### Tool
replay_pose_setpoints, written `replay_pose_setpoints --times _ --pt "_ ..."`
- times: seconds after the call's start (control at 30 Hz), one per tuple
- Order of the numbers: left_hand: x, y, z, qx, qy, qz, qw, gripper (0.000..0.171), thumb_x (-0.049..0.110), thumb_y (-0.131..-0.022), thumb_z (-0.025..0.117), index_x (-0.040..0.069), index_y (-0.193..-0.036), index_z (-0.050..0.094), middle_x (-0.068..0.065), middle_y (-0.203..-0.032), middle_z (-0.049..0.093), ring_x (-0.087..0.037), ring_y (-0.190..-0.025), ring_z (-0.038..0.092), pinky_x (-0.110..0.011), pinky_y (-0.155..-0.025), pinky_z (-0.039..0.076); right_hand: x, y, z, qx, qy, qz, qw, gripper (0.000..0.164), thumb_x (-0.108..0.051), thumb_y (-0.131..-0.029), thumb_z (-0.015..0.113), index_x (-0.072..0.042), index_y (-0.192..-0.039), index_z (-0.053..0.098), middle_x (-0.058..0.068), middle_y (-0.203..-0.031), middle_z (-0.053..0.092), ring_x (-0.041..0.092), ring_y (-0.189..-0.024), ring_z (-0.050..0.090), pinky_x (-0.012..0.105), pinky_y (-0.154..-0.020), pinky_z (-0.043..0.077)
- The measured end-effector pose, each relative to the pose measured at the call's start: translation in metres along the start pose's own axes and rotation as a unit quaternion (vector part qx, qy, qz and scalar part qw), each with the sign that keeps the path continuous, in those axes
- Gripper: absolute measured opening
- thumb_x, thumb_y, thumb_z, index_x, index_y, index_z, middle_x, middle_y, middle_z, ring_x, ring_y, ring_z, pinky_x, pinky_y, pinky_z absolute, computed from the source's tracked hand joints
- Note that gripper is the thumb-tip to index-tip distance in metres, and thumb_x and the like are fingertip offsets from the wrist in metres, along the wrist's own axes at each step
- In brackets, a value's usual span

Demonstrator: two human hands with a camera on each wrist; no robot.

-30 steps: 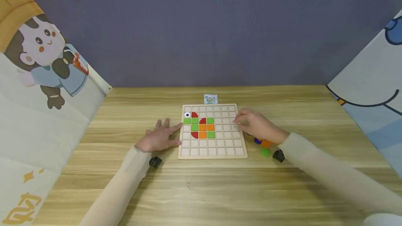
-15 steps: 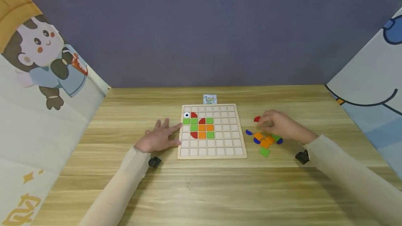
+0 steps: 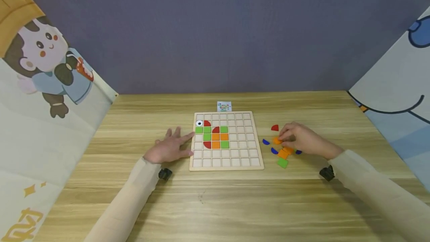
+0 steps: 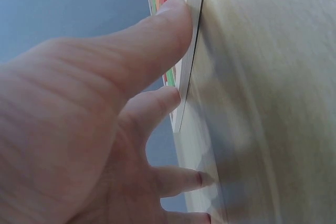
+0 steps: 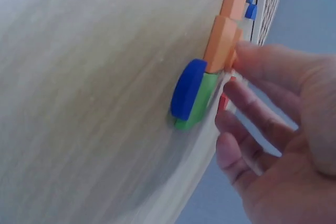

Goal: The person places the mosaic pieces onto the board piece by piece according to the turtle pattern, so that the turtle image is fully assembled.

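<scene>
A square wooden grid board (image 3: 240,168) lies on the table, partly filled with green, orange and red tiles and a white eye tile (image 3: 199,123). My left hand (image 3: 169,146) lies spread at its left side, thumb (image 4: 176,22) and index fingertip touching the board's edge. To the right of the board, thumb and fingers of my right hand (image 3: 300,139) pinch an orange square tile (image 3: 277,140) above the loose pieces. In the right wrist view, a blue rounded piece (image 5: 189,90) leans on a green tile (image 5: 202,103), close to the curled fingers.
A small printed picture card (image 3: 224,106) touches the board's far edge. Around the right hand lie a red quarter-round piece (image 3: 275,127), a green tile (image 3: 282,163), more orange tiles (image 3: 283,154) and blue rounded pieces (image 3: 265,142). A dark partition (image 3: 221,33) rises behind the table.
My right hand has gone from the board's right edge to the loose pieces. In the last half second it has taken an orange tile and shifted it slightly away. The left hand stays put.
</scene>
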State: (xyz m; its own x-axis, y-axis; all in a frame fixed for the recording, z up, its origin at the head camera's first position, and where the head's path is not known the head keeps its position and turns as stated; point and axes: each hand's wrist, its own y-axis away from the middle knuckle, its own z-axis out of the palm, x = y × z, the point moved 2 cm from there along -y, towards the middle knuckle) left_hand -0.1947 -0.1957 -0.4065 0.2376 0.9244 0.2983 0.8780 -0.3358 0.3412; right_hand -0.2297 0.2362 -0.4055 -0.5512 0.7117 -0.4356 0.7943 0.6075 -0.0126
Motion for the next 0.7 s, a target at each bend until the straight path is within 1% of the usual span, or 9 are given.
replay_pose_setpoints --times 0.1,0.23,0.27,0.43,0.5,0.63,0.7 --pt "0.000 0.000 0.000 -0.001 0.002 -0.001 1.0000 0.074 0.057 -0.089 0.053 0.033 -0.151 0.021 -0.024 -0.154 -0.001 -0.052 -0.135 -0.001 -0.081 -0.087 0.015 0.001 -0.004 0.001 0.009 0.007 0.021 1.000 0.020 -0.009 -0.079 0.076 -0.006 -0.099 0.075 0.002 -0.105 0.062 0.025 -0.099 0.054 0.039 -0.079 0.050" --pt "0.000 -0.001 0.001 -0.001 0.003 0.001 1.0000 0.074 0.057 -0.089 0.052 0.033 -0.151 0.021 -0.024 -0.154 -0.002 -0.052 -0.135 -0.001 -0.081 -0.088 0.014 -0.001 -0.009 0.005 0.018 0.009 0.032 0.999 0.019 -0.009 -0.078 0.077 -0.007 -0.098 0.075 0.003 -0.107 0.064 0.027 -0.101 0.056 0.043 -0.081 0.050" --pt "-0.001 -0.001 0.001 -0.001 0.003 0.001 1.0000 0.074 0.057 -0.089 0.052 0.033 -0.151 0.020 -0.024 -0.154 -0.002 -0.052 -0.135 -0.001 -0.081 -0.088 0.014 -0.001 -0.011 0.006 0.021 0.009 0.032 0.999 0.019 -0.009 -0.078 0.078 -0.008 -0.097 0.076 0.003 -0.106 0.064 0.027 -0.100 0.056 0.044 -0.082 0.050" --pt "0.000 -0.001 0.001 0.002 -0.002 0.002 1.0000 0.074 0.057 -0.089 0.052 0.033 -0.151 0.020 -0.024 -0.154 -0.001 -0.052 -0.135 0.000 -0.081 -0.087 0.015 -0.005 -0.018 0.010 0.032 0.011 0.037 0.999 0.015 -0.014 -0.076 0.080 -0.012 -0.091 0.076 -0.002 -0.093 0.064 0.021 -0.086 0.056 0.040 -0.075 0.050" --pt "0.000 0.000 0.000 0.003 -0.004 0.001 1.0000 0.074 0.057 -0.089 0.053 0.033 -0.151 0.021 -0.024 -0.154 -0.001 -0.052 -0.135 0.000 -0.081 -0.087 0.015 -0.006 -0.020 0.010 0.032 0.014 0.039 0.999 0.015 -0.015 -0.076 0.080 -0.012 -0.091 0.076 -0.002 -0.094 0.064 0.022 -0.088 0.057 0.040 -0.076 0.050" --pt "0.000 0.000 0.000 0.002 -0.005 0.000 1.0000 0.074 0.057 -0.089 0.053 0.033 -0.151 0.021 -0.024 -0.154 -0.001 -0.052 -0.135 0.000 -0.081 -0.087 0.015 -0.005 -0.021 0.012 0.029 0.017 0.041 0.999 0.016 -0.011 -0.077 0.079 -0.011 -0.093 0.076 0.003 -0.106 0.066 0.026 -0.099 0.058 0.043 -0.082 0.051" --pt "0.001 0.000 0.000 0.002 -0.005 0.000 1.0000 0.074 0.057 -0.089 0.053 0.033 -0.151 0.021 -0.024 -0.154 -0.001 -0.052 -0.135 0.000 -0.081 -0.087 0.015 -0.005 -0.021 0.012 0.026 0.014 0.043 0.999 0.016 -0.010 -0.078 0.078 -0.012 -0.093 0.076 0.003 -0.106 0.066 0.026 -0.097 0.059 0.041 -0.080 0.052"
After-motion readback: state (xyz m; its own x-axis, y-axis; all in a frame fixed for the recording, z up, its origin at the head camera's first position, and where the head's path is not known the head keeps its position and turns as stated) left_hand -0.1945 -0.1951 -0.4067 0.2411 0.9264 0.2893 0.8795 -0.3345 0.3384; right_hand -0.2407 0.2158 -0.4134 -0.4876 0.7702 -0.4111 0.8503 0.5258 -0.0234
